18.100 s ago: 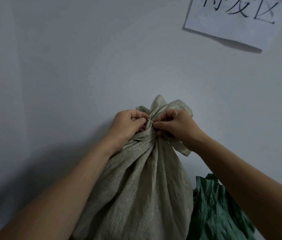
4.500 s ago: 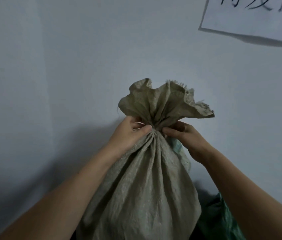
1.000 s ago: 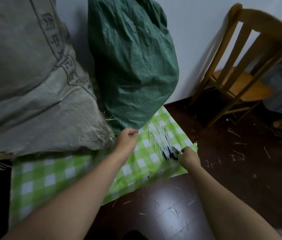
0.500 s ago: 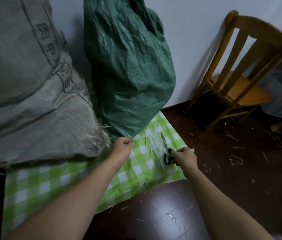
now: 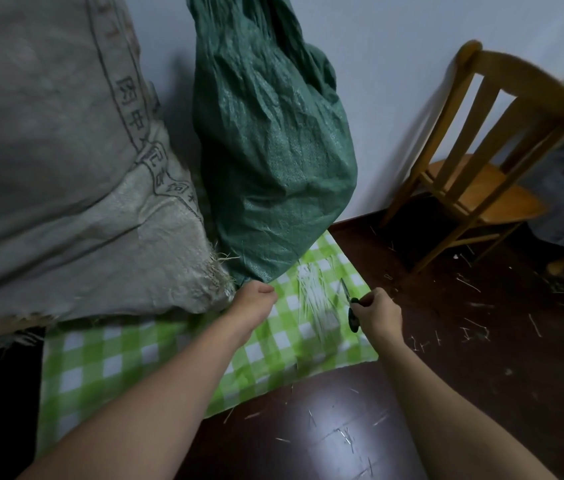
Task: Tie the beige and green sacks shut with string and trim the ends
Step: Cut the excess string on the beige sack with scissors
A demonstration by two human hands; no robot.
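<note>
One beige sack (image 5: pixel 48 168), print illegible; one green sack (image 5: pixel 273 150). Right grip (image 5: pixel 377 311) grasps scissors (image 5: pixel 345 291); left grip (image 5: pixel 252 301) curled, hold unclear.

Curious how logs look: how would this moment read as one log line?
right hand: holds scissors | left hand: curled by green sack | string: on cloth

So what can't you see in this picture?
All in the head view:
- Tops of the beige sack and green sack: cut off by the upper edge, so no knots can be checked.
- Handles of the scissors: mostly covered by the right hand.
- Whatever the left hand may hold: hidden by its curled fingers.
- Grey thing behind the chair: blurred, cut off at the right edge.
</note>
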